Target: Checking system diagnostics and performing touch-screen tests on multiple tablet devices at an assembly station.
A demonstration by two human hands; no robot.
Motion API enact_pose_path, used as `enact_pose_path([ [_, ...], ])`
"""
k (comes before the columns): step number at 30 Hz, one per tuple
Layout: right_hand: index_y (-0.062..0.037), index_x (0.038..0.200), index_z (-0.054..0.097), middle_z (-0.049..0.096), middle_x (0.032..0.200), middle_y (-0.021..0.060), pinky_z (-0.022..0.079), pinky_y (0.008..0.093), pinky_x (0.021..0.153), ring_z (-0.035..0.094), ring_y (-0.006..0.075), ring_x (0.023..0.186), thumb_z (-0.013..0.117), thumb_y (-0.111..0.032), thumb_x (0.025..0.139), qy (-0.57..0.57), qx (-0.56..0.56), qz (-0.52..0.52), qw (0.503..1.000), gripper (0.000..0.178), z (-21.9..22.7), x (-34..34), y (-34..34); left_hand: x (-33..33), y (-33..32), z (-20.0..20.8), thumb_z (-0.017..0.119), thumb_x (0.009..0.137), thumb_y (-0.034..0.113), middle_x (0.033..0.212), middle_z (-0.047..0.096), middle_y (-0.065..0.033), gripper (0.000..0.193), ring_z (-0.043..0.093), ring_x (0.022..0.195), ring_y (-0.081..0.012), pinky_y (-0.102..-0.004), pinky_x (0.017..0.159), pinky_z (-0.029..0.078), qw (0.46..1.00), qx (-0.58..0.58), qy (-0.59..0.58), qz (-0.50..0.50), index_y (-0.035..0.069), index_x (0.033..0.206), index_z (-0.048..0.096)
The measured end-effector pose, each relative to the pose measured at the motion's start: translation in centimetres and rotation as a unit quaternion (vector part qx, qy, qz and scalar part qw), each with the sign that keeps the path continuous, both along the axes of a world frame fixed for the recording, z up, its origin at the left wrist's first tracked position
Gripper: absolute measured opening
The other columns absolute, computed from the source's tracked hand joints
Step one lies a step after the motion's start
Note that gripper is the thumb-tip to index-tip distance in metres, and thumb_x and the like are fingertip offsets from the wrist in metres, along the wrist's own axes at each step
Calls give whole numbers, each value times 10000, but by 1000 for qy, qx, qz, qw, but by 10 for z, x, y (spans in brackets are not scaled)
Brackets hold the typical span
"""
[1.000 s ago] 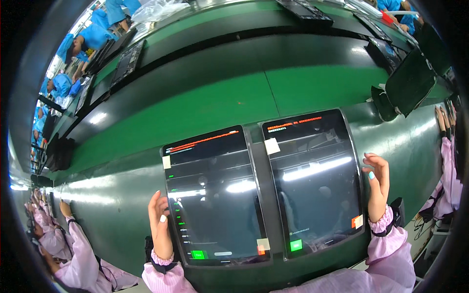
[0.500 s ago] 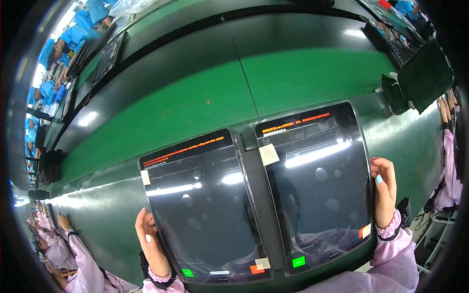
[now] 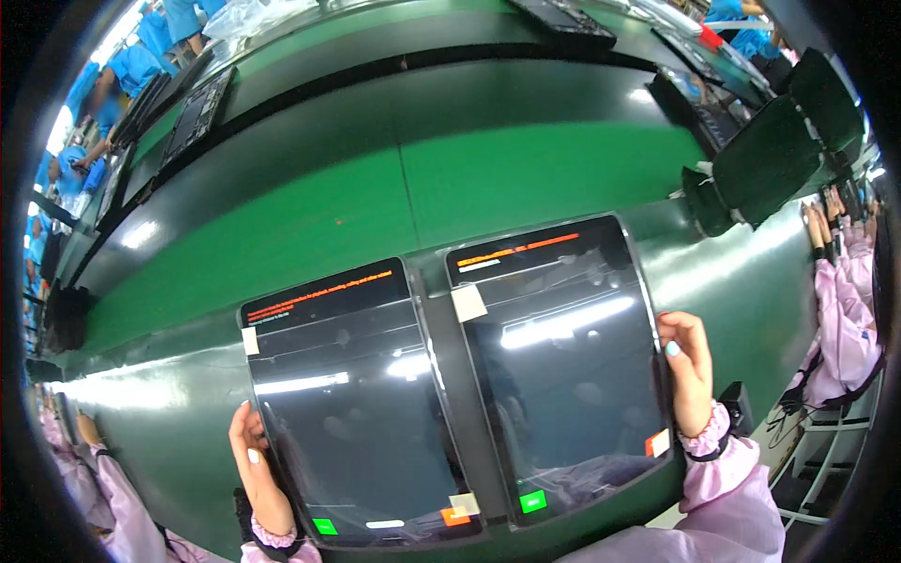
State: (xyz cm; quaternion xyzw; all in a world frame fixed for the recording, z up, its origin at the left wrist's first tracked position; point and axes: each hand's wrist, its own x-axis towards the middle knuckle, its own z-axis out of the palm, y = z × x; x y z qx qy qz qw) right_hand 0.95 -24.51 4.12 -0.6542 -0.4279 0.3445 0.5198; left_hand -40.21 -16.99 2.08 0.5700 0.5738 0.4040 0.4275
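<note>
Two large tablets stand side by side in front of me, a left tablet (image 3: 352,422) and a right tablet (image 3: 572,399). Both dark screens are lit with coloured text at the top and a green and an orange button at the bottom. Along the left tablet's outer edge, my left hand (image 3: 260,474) has its bent fingers against the side. My right hand (image 3: 690,375) curls its fingers at the right tablet's outer edge, the fingertips partly hidden there. Pale tape pieces, one a square (image 3: 469,302), stick to the corners of the screens.
Beyond the tablets runs a green bench surface (image 3: 366,188) with a dark raised rail (image 3: 404,64). A black padded block (image 3: 774,169) stands at the far right. Other devices (image 3: 199,114) lie past the rail. Co-workers in pink (image 3: 840,319) and blue clothing are at both sides.
The whole view has shifted, so the tablets and both hands appear further left. The hands stay at the tablets' outer edges, and the screens look the same.
</note>
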Motion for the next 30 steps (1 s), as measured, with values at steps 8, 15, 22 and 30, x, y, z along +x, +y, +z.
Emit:
enact_pose_path([
  [8, -20, 1113, 405, 502, 954, 66, 366, 235, 815, 473, 120, 892, 393, -17, 824, -21, 7, 8, 1000, 290, 5, -3, -3, 2, 3, -4, 326, 875, 292, 1122, 423, -123, 477, 394, 1023, -192, -316, 919, 273, 998, 46, 15, -27, -13, 1241, 325],
  [15, -47, 1091, 417, 494, 924, 34, 360, 224, 803, 462, 105, 869, 448, -49, 832, -28, 11, 11, 999, 261, -1, -1, -3, -4, 3, -5, 338, 872, 204, 1086, 439, -112, 417, 406, 1006, -185, -300, 905, 299, 997, 64, 4, -42, 11, 1242, 331],
  [22, -28, 1083, 421, 492, 987, 58, 342, 240, 847, 453, 128, 940, 422, -72, 822, -1, -1, 17, 1000, 265, -1, -2, -5, -6, 3, -6, 365, 815, 84, 1087, 419, -103, 423, 400, 994, -184, -299, 898, 301, 999, 38, -4, -35, 47, 1236, 347],
  [30, -36, 1074, 424, 482, 917, 31, 362, 216, 775, 450, 93, 833, 460, -64, 835, -36, 28, 17, 999, 243, -4, 1, -4, -19, 5, 3, 535, 652, 87, 1217, 317, -125, 736, 327, 1110, -242, -355, 953, 259, 985, -33, -96, -137, 83, 1315, 215],
])
